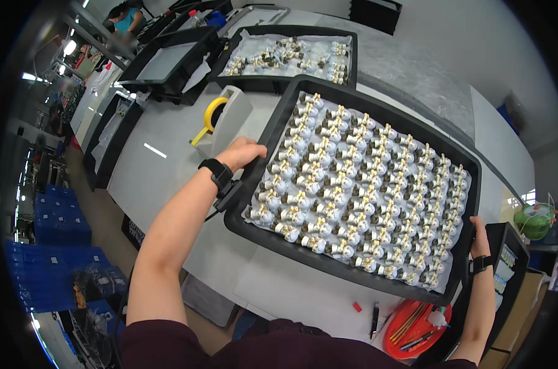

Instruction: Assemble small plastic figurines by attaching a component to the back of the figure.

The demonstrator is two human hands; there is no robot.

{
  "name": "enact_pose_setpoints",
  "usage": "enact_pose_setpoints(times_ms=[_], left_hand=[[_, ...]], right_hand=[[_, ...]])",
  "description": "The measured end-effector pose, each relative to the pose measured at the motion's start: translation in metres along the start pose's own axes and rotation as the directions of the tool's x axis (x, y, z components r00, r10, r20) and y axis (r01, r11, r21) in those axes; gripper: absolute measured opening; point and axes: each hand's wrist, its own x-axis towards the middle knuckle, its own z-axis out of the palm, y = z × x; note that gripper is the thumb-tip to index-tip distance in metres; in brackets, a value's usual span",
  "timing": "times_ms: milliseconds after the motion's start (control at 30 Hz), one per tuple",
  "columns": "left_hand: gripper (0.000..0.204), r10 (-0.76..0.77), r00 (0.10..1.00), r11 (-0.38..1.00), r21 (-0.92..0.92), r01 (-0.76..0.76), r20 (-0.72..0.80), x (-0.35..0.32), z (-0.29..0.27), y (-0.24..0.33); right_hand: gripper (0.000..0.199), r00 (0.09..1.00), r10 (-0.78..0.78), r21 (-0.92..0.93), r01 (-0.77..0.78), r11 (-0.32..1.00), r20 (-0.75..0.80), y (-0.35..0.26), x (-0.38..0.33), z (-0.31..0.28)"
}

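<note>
I hold a large black tray (328, 263) by its two sides, tilted in front of me over the table. Many small white figurines (359, 197) with yellow and dark parts lie in neat rows on its pale lining. My left hand (245, 152) is closed on the left rim. Fingers of my right hand (479, 238) curl round the right rim near the front corner. Behind this tray stands a second black tray (279, 29), holding similar pieces in a looser heap at its left and middle.
A yellow tape roll (214, 115) sits in a grey dispenser (234, 114) left of the tray. Near me are a red dish (394, 341) of brushes and a black pen (375, 320). Empty-looking black trays (168, 61) stand far left. A person (128, 21) is in the far background.
</note>
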Motion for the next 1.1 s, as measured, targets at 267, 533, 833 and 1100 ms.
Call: enact_pose_setpoints(times_ms=[267,533,833,1100], left_hand=[[0.067,0.68,0.727,0.502,0.658,-0.561,0.101,-0.117,0.014,-0.006],[0.063,0.752,0.659,0.545,0.55,-0.633,0.013,-0.098,0.022,-0.061],[0.059,0.751,0.656,0.545,0.639,-0.544,-0.082,-0.045,0.026,-0.051],[0.051,0.716,0.692,0.566,0.655,-0.501,-0.089,-0.022,0.041,-0.043]], right_hand=[[0.045,0.621,-0.724,-0.643,0.692,0.329,0.298,-0.129,0.001,0.154],[0.055,0.759,-0.512,-0.71,0.612,0.348,0.403,-0.231,0.137,0.442],[0.033,0.907,-0.257,-0.822,0.414,0.39,0.335,-0.223,0.262,0.537],[0.028,0.748,-0.61,-0.912,0.397,0.098,0.261,-0.271,0.278,0.527]])
